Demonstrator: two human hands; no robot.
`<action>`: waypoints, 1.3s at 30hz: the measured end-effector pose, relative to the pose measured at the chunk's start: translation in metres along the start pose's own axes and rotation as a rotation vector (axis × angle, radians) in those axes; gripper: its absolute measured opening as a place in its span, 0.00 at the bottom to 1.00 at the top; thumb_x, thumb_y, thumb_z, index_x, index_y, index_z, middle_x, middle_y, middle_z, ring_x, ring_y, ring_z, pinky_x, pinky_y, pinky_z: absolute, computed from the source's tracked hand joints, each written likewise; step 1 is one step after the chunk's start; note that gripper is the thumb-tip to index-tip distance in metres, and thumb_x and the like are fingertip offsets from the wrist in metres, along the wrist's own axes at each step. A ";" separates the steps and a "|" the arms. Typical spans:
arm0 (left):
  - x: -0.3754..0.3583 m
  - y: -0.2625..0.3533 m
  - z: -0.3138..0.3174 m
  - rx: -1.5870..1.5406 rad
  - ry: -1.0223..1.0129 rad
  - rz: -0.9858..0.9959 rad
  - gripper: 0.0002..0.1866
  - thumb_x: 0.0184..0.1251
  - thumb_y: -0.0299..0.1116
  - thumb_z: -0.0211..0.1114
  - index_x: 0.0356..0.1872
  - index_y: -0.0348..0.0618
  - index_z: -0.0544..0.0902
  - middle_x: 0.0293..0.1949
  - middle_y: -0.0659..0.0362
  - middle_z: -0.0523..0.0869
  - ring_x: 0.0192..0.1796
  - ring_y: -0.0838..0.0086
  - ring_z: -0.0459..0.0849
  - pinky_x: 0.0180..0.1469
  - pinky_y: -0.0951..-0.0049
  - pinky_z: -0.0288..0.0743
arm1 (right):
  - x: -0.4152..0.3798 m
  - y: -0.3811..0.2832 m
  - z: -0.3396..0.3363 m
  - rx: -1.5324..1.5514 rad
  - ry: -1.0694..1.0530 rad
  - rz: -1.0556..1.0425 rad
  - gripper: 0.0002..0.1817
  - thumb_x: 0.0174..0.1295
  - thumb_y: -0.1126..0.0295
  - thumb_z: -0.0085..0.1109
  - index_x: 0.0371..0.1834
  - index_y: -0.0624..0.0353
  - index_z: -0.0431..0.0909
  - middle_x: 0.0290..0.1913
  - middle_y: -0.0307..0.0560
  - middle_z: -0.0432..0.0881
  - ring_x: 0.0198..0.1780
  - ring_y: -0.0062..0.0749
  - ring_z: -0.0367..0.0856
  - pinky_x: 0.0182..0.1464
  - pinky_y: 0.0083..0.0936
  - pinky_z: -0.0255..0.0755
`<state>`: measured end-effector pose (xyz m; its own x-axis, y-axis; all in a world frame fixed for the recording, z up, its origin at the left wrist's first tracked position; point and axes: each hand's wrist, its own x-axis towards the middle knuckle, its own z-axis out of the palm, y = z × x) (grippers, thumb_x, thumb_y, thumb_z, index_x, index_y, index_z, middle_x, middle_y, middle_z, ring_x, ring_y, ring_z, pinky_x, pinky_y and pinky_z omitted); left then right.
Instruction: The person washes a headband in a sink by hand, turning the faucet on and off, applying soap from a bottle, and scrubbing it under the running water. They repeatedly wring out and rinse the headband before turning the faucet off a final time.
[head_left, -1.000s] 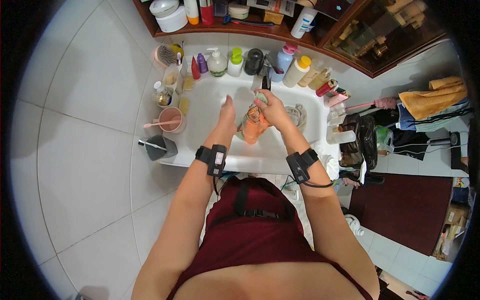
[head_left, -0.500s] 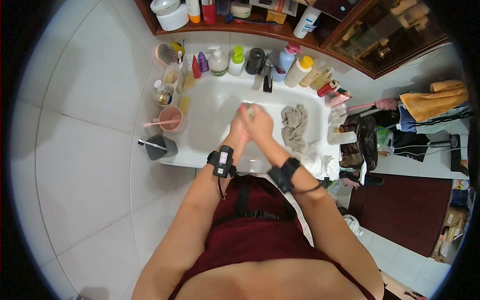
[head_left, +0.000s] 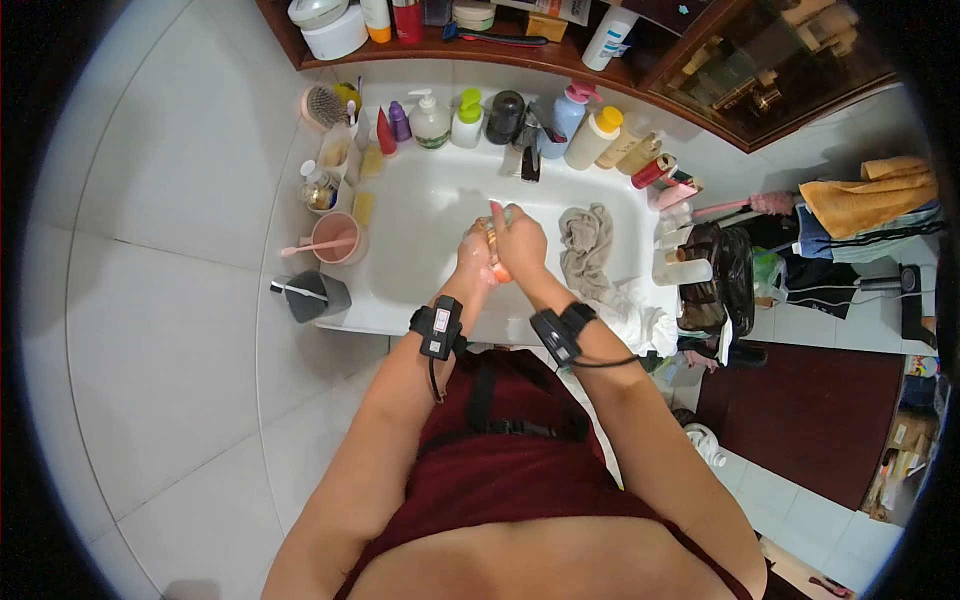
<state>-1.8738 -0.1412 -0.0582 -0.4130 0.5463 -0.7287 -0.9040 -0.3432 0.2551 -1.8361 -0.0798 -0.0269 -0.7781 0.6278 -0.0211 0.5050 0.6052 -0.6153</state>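
Over the white sink basin (head_left: pixel 405 240), my left hand (head_left: pixel 476 252) and my right hand (head_left: pixel 522 243) are pressed together. Soapy wetness shows on my left hand. Both hands are closed around something small and partly hidden, with orange-red and pale green bits showing between the fingers; I cannot make out what it is. The faucet (head_left: pixel 530 160) is just beyond my hands. A wet grey cloth (head_left: pixel 586 250) lies in the basin to the right of my right hand.
Bottles, including a soap pump (head_left: pixel 430 122) and a yellow-capped bottle (head_left: pixel 595 140), line the sink's back edge. A pink cup (head_left: pixel 340 240) and a dark grey cup (head_left: pixel 318 297) stand at the left. White cloth (head_left: pixel 645 325) lies at the right front. A wooden shelf (head_left: pixel 420 50) hangs above.
My hands have shifted slightly against each other, and orange-red now shows between them. The view has moved a little.
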 end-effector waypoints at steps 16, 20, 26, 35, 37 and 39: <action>-0.001 0.036 -0.005 0.053 -0.493 0.115 0.25 0.69 0.51 0.48 0.57 0.41 0.70 0.54 0.51 0.77 0.54 0.60 0.77 0.58 0.55 0.70 | -0.030 -0.016 -0.058 0.208 -0.146 -0.524 0.22 0.56 0.64 0.59 0.56 0.44 0.72 0.42 0.49 0.80 0.43 0.49 0.78 0.42 0.38 0.71; -0.021 0.050 0.000 -0.161 -0.620 0.010 0.25 0.66 0.40 0.55 0.61 0.41 0.65 0.59 0.51 0.72 0.58 0.59 0.73 0.60 0.56 0.68 | -0.027 0.021 -0.065 0.034 -0.369 -0.692 0.22 0.52 0.65 0.63 0.53 0.44 0.75 0.46 0.43 0.80 0.50 0.45 0.74 0.52 0.37 0.66; 0.000 0.032 -0.011 0.032 -0.534 0.235 0.29 0.54 0.23 0.56 0.61 0.46 0.65 0.57 0.54 0.71 0.60 0.61 0.71 0.61 0.60 0.66 | 0.004 0.065 -0.045 0.585 -0.115 -0.197 0.24 0.58 0.59 0.61 0.54 0.61 0.73 0.52 0.48 0.78 0.58 0.35 0.71 0.62 0.32 0.58; -0.005 0.024 0.004 0.216 -0.232 0.314 0.21 0.60 0.31 0.54 0.56 0.41 0.68 0.50 0.56 0.75 0.54 0.65 0.74 0.55 0.63 0.69 | 0.026 0.027 -0.006 1.058 -0.128 0.142 0.24 0.60 0.69 0.59 0.57 0.63 0.64 0.52 0.47 0.74 0.52 0.34 0.74 0.54 0.27 0.69; 0.008 0.036 -0.009 -0.045 -0.293 0.164 0.22 0.64 0.41 0.55 0.56 0.42 0.68 0.49 0.58 0.75 0.51 0.67 0.75 0.52 0.65 0.71 | 0.020 0.029 -0.003 0.770 -0.077 -0.099 0.25 0.57 0.69 0.61 0.55 0.64 0.64 0.51 0.49 0.74 0.51 0.37 0.75 0.53 0.29 0.69; -0.021 0.056 0.009 -0.082 -0.150 -0.005 0.25 0.66 0.48 0.54 0.56 0.41 0.68 0.51 0.57 0.75 0.52 0.68 0.75 0.52 0.65 0.71 | 0.000 0.011 -0.005 0.488 0.036 -0.450 0.25 0.53 0.67 0.64 0.53 0.63 0.66 0.49 0.53 0.75 0.50 0.42 0.75 0.52 0.30 0.69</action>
<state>-1.9168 -0.1652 -0.0232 -0.4262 0.6539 -0.6252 -0.8964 -0.3982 0.1946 -1.8289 -0.0703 -0.0301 -0.8562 0.3865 0.3428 -0.1004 0.5263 -0.8443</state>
